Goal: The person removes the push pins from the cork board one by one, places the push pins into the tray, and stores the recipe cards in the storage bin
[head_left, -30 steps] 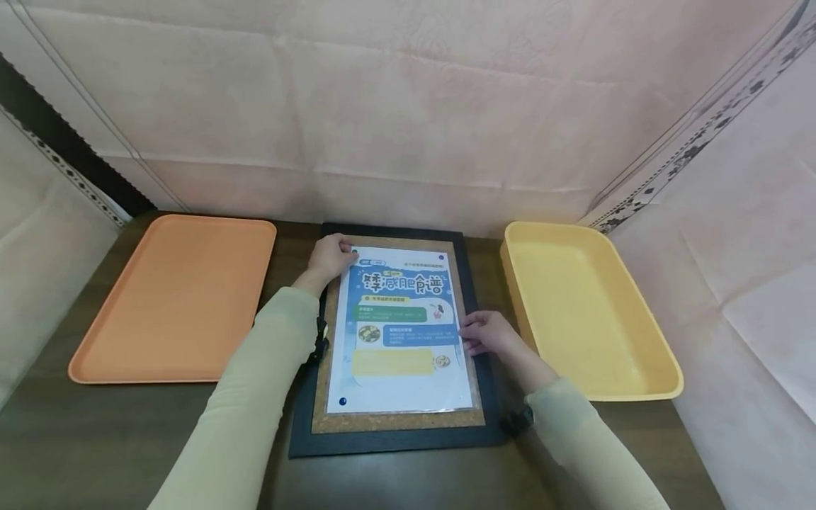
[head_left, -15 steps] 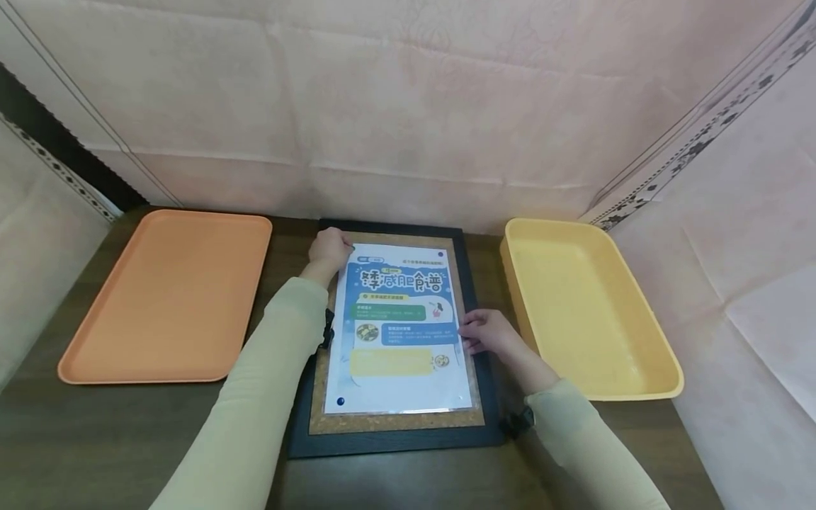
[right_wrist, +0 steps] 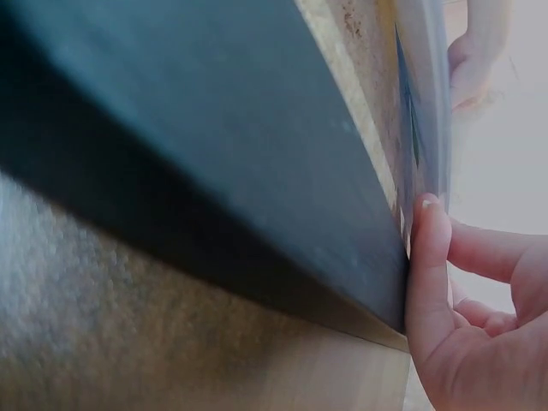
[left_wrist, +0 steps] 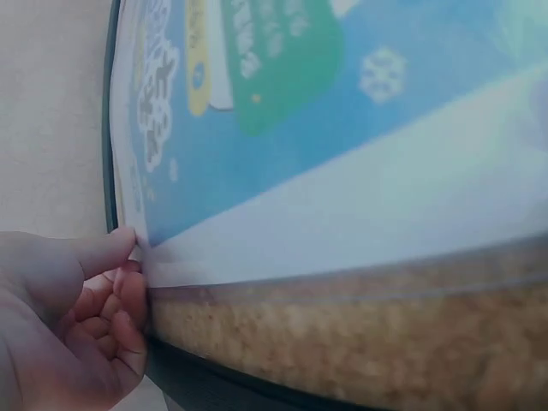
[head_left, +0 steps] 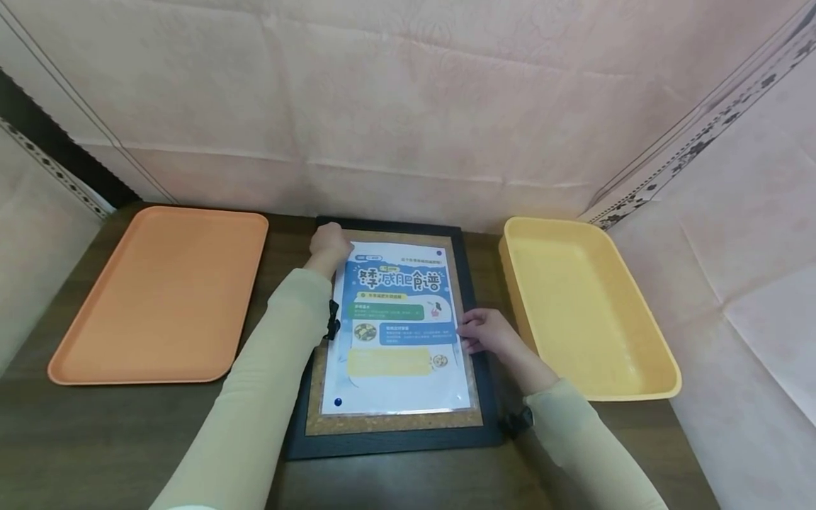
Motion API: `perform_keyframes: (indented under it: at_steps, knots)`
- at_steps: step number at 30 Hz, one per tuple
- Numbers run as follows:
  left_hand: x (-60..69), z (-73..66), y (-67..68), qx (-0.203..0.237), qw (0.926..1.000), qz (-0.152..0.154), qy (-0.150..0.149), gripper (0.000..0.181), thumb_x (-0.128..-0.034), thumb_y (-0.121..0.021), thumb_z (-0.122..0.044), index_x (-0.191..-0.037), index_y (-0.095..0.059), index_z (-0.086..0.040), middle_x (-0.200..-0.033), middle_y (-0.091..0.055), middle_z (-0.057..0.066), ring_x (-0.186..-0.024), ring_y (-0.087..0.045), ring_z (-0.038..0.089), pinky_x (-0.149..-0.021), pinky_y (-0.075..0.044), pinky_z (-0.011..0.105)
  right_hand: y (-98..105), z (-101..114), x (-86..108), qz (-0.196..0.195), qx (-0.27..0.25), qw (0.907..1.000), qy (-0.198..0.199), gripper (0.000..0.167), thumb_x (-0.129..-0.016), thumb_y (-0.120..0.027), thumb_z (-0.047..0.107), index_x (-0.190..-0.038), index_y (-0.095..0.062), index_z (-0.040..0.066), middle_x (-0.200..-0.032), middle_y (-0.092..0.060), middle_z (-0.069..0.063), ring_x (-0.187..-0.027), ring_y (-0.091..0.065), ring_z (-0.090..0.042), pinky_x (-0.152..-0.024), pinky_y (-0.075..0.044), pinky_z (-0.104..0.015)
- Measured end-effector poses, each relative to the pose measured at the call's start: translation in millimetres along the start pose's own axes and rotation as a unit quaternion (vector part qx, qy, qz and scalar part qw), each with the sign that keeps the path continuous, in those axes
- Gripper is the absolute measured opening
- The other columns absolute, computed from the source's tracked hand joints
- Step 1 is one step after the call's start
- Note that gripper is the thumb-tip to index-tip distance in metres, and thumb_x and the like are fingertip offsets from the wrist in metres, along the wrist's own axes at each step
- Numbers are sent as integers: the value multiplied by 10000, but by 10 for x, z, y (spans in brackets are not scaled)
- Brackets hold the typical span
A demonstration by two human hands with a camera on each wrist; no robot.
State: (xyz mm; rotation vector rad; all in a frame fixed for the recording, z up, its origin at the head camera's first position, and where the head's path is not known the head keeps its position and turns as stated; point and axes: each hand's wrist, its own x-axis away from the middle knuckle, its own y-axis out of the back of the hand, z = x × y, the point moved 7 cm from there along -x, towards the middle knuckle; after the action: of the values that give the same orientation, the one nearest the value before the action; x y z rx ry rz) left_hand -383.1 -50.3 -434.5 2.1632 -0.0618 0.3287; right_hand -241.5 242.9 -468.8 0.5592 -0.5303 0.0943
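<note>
Head view: L hand (head_left: 329,248) is at the top corner of the printed sheet (head_left: 401,386), fingers bunched in close; can't tell what's btwn the tips. L wrist cam has the thumb tip right at that corner, other fingers curled just beside it. R hand (head_left: 489,329) is lower, on the opp. edge, w/ thumb & index narrow, pinching the sheet's rim. So the sheet's btwn both sets of fingers, print up, on a corkboard (head_left: 395,423) w/ a dark frame (head_left: 395,445). Dark blue pin (head_left: 338,401) at the near corner, below the L fingers; small purple pin (head_left: 439,253) at the far corner, above the R fingers. Orange tray (head_left: 166,297) on the table (head_left: 115,446), left of the L fingers, apart; deeper yellow tray (head_left: 586,312) just right of the R fingers.
</note>
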Motion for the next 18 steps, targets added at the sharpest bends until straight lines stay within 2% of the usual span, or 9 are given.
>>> perform_keyframes:
  at_steps: [6, 18]
  knots:
    - [3, -21, 31, 12, 10000, 18, 62, 285, -920, -551, -164, -1119, -593, 36, -1107, -599, 183, -940, -562, 287, -861, -501, 395, 0, 8, 2, 1, -21, 10000, 2, 301, -885, -644, 178, -1131, -589, 14, -965, -674, -149, -694, -659, -196, -675, -563, -273]
    - [-40, -14, 40, 322, 9989, 297, 156, 340, -897, -591, -118, -1186, -549, 57, -1191, -565, 207, -1028, -560, 306, -940, -480, 410, 6, 2, 5, -2, 24, 10000, -59, 306, -887, -641, 171, -1141, -581, 12, -965, -676, -153, -694, -662, -195, -682, -566, -283]
